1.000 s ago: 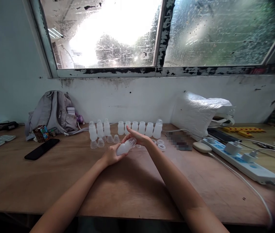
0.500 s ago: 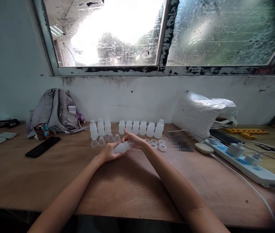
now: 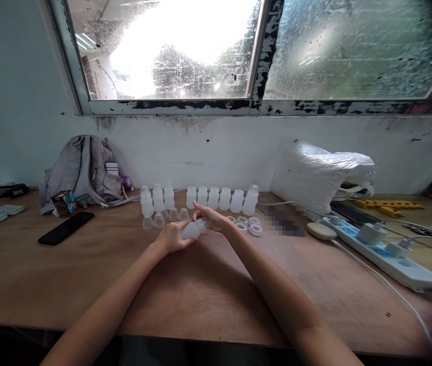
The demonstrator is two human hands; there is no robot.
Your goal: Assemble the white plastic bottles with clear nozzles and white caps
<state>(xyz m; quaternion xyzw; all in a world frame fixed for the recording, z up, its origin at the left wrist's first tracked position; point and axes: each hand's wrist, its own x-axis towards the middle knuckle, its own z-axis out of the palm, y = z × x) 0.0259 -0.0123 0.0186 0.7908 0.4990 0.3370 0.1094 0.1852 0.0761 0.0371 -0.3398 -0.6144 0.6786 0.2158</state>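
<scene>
My left hand is closed around the body of a small frosted white bottle held sideways just above the wooden table. My right hand pinches the bottle's clear top end. Behind them stands a row of several similar white bottles, with three more bottles at the left. Several clear caps lie in front of those, and a few white rings lie to the right of my hands.
A grey backpack, a small carton and a black phone sit at the left. At the right are a white plastic bag, a power strip with plugged chargers and cables. A wall with a window is behind.
Both hands with the bottle have shifted slightly away from me, toward the bottle row. The grip on the bottle looks the same.
</scene>
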